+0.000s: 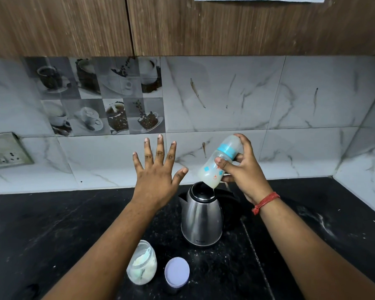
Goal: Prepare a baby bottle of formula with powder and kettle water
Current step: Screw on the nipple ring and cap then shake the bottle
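Observation:
My right hand (245, 169) grips a clear baby bottle (212, 169) with a blue collar and a cap on top. The bottle is tilted, raised above the counter, and milky liquid fills its lower part. My left hand (158, 169) is held up to the left of the bottle, palm down, fingers spread wide and holding nothing. Below the bottle stands a steel electric kettle (201, 219) with its lid open. An open plastic jar of white powder (141, 264) with a scoop inside sits near the front, and its lavender lid (177, 272) lies beside it.
The black stone counter (52, 224) runs under everything, with a seam to the right of the kettle. A marble-tiled backsplash (268, 105) rises behind. A wall socket plate (4, 151) sits at the far left. Wooden cabinets (182, 24) hang overhead.

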`<state>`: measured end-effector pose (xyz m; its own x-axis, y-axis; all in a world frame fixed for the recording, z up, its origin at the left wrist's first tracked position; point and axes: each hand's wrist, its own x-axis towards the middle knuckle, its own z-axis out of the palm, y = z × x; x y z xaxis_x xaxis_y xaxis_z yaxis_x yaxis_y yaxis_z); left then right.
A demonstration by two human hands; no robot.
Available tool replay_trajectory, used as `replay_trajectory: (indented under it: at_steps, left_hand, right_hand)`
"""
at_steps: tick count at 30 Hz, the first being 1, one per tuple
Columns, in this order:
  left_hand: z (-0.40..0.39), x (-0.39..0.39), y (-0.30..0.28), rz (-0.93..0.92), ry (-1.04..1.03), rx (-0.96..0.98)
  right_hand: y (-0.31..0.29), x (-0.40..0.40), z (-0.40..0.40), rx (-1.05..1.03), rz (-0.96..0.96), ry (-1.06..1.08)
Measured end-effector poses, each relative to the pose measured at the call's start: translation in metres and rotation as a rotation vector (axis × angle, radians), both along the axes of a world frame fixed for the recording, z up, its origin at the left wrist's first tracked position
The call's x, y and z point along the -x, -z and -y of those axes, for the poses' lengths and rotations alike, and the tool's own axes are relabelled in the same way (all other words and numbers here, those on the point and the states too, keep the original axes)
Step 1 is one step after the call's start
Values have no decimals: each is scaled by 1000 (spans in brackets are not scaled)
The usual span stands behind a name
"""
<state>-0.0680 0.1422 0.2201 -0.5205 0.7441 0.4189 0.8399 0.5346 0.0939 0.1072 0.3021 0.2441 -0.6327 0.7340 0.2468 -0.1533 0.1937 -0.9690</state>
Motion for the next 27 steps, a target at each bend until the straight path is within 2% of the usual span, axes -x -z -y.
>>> replay_trajectory:
  at_steps: [15, 19, 27]
  left_hand:
    - [4, -6, 9, 26, 12, 1]
    - [7, -14, 23, 56, 23, 18]
    - [18, -33, 73, 128, 35, 111]
  right_hand:
    - [-4, -6, 9, -89, 57, 10]
    - [13, -10, 15, -241, 171, 90]
    - [74, -24, 35, -331, 389, 112]
